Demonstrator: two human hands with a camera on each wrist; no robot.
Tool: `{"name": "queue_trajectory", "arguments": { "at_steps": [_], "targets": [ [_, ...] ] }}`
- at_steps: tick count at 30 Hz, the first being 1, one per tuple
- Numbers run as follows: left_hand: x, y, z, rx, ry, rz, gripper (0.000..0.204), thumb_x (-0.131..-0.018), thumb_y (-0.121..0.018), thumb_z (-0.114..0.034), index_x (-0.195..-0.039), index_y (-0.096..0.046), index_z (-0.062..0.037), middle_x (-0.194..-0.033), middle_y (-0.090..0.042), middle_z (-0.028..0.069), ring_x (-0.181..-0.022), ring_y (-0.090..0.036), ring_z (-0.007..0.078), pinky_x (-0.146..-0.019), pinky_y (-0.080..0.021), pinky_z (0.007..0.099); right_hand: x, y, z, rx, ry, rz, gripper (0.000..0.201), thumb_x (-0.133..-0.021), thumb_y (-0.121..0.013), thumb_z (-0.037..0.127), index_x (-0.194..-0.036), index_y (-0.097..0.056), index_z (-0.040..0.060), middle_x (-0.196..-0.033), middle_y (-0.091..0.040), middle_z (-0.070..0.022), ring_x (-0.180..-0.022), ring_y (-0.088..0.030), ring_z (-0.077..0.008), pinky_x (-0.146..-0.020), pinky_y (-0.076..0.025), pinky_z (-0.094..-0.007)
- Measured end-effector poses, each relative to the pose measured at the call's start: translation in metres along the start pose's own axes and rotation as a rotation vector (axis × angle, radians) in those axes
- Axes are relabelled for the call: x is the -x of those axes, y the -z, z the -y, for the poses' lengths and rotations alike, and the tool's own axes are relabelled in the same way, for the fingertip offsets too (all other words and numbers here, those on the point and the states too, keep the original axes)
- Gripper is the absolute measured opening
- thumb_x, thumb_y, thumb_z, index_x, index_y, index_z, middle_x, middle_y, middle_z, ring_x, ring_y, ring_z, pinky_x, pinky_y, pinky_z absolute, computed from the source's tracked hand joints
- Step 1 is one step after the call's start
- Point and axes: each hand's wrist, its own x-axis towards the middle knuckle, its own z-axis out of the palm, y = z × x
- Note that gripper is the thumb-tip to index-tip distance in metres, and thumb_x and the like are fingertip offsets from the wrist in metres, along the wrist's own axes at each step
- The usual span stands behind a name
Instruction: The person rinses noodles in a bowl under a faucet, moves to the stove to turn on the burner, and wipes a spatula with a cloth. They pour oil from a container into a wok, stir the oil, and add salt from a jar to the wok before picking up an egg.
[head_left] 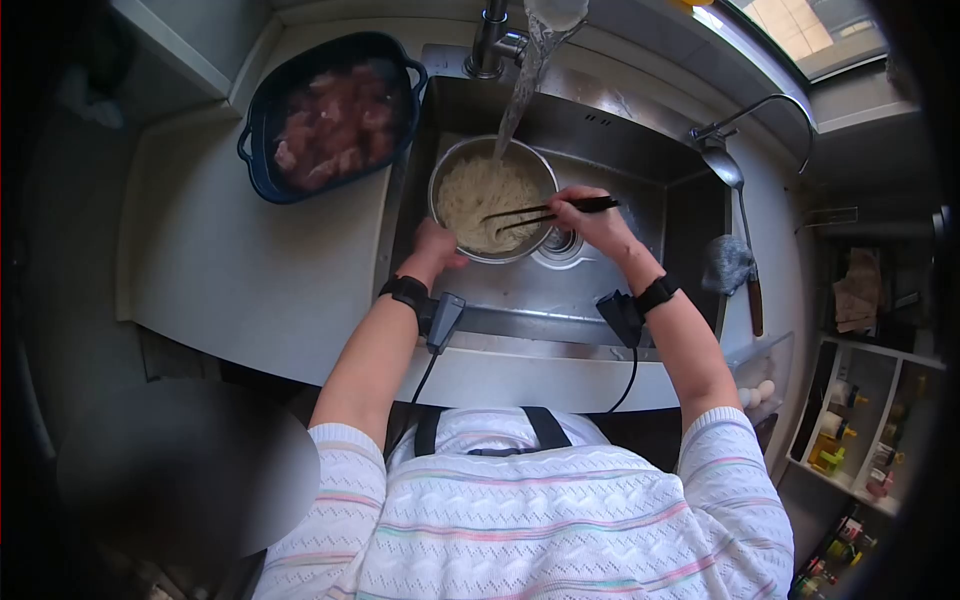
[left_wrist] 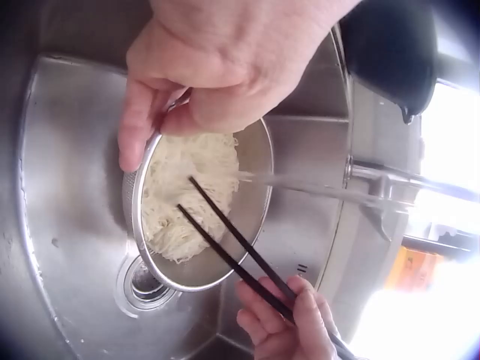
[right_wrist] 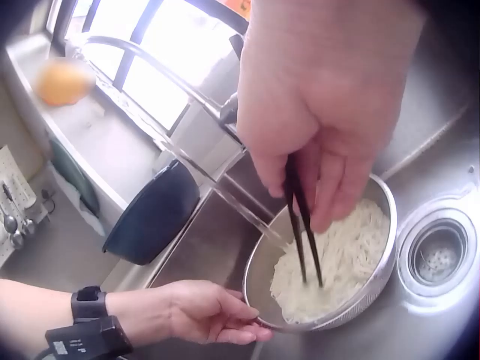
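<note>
A metal strainer (left_wrist: 259,172) full of thin pale noodles (head_left: 465,190) sits low inside the sink. My left hand (head_left: 437,245) grips its rim at the near left, thumb on one side and fingers on the other, as the left wrist view shows. Between the fingers of my right hand (head_left: 594,218) is a pair of dark chopsticks (left_wrist: 231,256). Their tips reach into the noodles. A stream of water (head_left: 516,105) runs from above into the strainer and meets the noodles near its far side.
The steel sink (head_left: 500,300) has a drain (right_wrist: 439,255) beside the strainer. A tap (head_left: 490,42) stands behind. Left on the counter is a dark blue basin (head_left: 262,165) of raw meat pieces (head_left: 340,120). To the right lie a ladle (head_left: 738,190) and a scouring pad (head_left: 728,263).
</note>
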Motion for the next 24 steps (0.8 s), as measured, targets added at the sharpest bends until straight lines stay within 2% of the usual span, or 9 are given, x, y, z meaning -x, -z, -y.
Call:
{"name": "queue_trajectory", "arguments": {
  "at_steps": [2,5,9,14,17,18,21,23,24],
  "targets": [
    [0.007,0.007,-0.01,-0.274,-0.235,-0.314,0.031,-0.079,-0.053,-0.002,-0.109,-0.048,0.0049,-0.102,-0.058,0.023,-0.073,-0.065,0.0354,-0.046,-0.055,0.0358,-0.002,0.01,0.003,-0.022,0.141,-0.21,0.015,-0.083,-0.057,0.011,-0.09,-0.063,-0.0017,-0.077,-0.064,-0.0078,-0.073,-0.063,-0.013,-0.065,-0.049,-0.0236],
    [-0.028,0.001,0.003,-0.446,-0.386,-0.391,0.037,-0.077,-0.045,0.005,-0.113,-0.047,0.0023,-0.106,-0.057,0.0191,-0.08,-0.064,0.0325,-0.049,-0.057,0.035,0.007,0.028,0.001,0.053,0.114,-0.345,0.015,-0.084,-0.056,0.009,-0.089,-0.062,-0.003,-0.077,-0.064,-0.0072,-0.071,-0.063,-0.0125,-0.063,-0.049,-0.0226],
    [-0.005,-0.002,-0.009,-0.152,-0.19,-0.282,0.032,-0.078,-0.048,0.003,-0.109,-0.048,0.0053,-0.099,-0.058,0.0239,-0.077,-0.064,0.0338,-0.051,-0.057,0.0362,0.011,0.022,0.004,0.054,0.051,-0.213,0.014,-0.083,-0.057,0.01,-0.089,-0.062,-0.0024,-0.077,-0.064,-0.0067,-0.068,-0.063,-0.0122,-0.063,-0.049,-0.0224],
    [-0.006,-0.007,0.018,0.361,0.077,0.118,0.038,-0.077,-0.045,0.005,-0.115,-0.047,0.0064,-0.099,-0.058,0.0223,-0.078,-0.064,0.0345,-0.055,-0.058,0.0392,0.006,0.024,0.007,0.15,0.049,-0.298,0.014,-0.082,-0.057,0.009,-0.087,-0.062,-0.0033,-0.076,-0.064,-0.01,-0.068,-0.063,-0.0142,-0.063,-0.05,-0.0234],
    [-0.009,-0.009,0.015,0.225,0.133,0.153,0.038,-0.075,-0.043,0.008,-0.114,-0.046,0.0058,-0.103,-0.057,0.0195,-0.082,-0.062,0.0345,-0.063,-0.057,0.0416,0.003,0.008,-0.002,0.085,0.046,-0.241,0.016,-0.083,-0.057,0.01,-0.088,-0.062,-0.0036,-0.078,-0.064,-0.0096,-0.07,-0.063,-0.015,-0.063,-0.05,-0.0238],
    [-0.007,-0.008,0.014,0.229,0.133,0.154,0.038,-0.075,-0.043,0.008,-0.114,-0.046,0.0058,-0.103,-0.057,0.0195,-0.082,-0.062,0.0345,-0.063,-0.057,0.0416,0.0,0.0,-0.005,-0.165,0.01,-0.244,0.017,-0.085,-0.055,0.012,-0.089,-0.062,-0.0032,-0.08,-0.064,-0.0083,-0.073,-0.064,-0.0154,-0.064,-0.05,-0.0242],
    [-0.003,-0.008,0.009,0.126,0.023,0.06,0.038,-0.075,-0.045,0.008,-0.112,-0.046,0.0072,-0.102,-0.057,0.0199,-0.083,-0.062,0.0342,-0.066,-0.057,0.0418,-0.002,-0.025,-0.009,-0.316,-0.008,-0.188,0.019,-0.086,-0.055,0.014,-0.089,-0.062,-0.0029,-0.083,-0.064,-0.0077,-0.073,-0.064,-0.0157,-0.064,-0.049,-0.0246],
    [-0.004,-0.007,0.013,0.201,-0.019,0.054,0.037,-0.074,-0.047,0.008,-0.111,-0.047,0.0081,-0.102,-0.056,0.0204,-0.084,-0.061,0.0343,-0.066,-0.057,0.0422,0.0,-0.028,-0.005,-0.261,-0.014,-0.112,0.017,-0.085,-0.056,0.014,-0.089,-0.062,-0.0017,-0.08,-0.064,-0.0074,-0.073,-0.063,-0.015,-0.064,-0.049,-0.025],
    [-0.004,-0.005,0.014,0.2,-0.018,0.051,0.037,-0.074,-0.047,0.008,-0.111,-0.047,0.0081,-0.102,-0.056,0.0204,-0.084,-0.061,0.0343,-0.066,-0.057,0.0422,-0.001,-0.021,-0.002,-0.035,0.023,-0.082,0.016,-0.084,-0.057,0.013,-0.09,-0.062,-0.0011,-0.078,-0.064,-0.0073,-0.073,-0.063,-0.0148,-0.064,-0.049,-0.0253]
  ]
}}
